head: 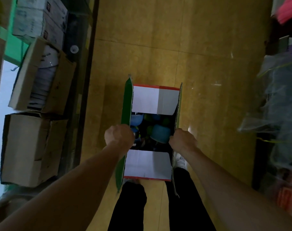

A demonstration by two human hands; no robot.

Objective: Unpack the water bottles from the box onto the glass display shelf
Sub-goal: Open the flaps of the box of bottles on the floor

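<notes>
An open cardboard box [146, 100] with green side flaps and white, red-edged end flaps hangs above the tan floor in front of my legs. My left hand [118, 135] grips the left green flap. My right hand [182, 140] grips the right green flap. Inside, in the dark gap between the end flaps, lie several bottles with blue [160, 133] and green [149, 130] tops. No glass display shelf shows in the head view.
Brown cartons [32, 150] and white boxes [40, 17] fill shelving on the left. Plastic-wrapped goods [275, 100] are stacked on the right. Tan floor tiles [167, 39] stretch ahead between them. My white shoe [180, 161] shows under the box.
</notes>
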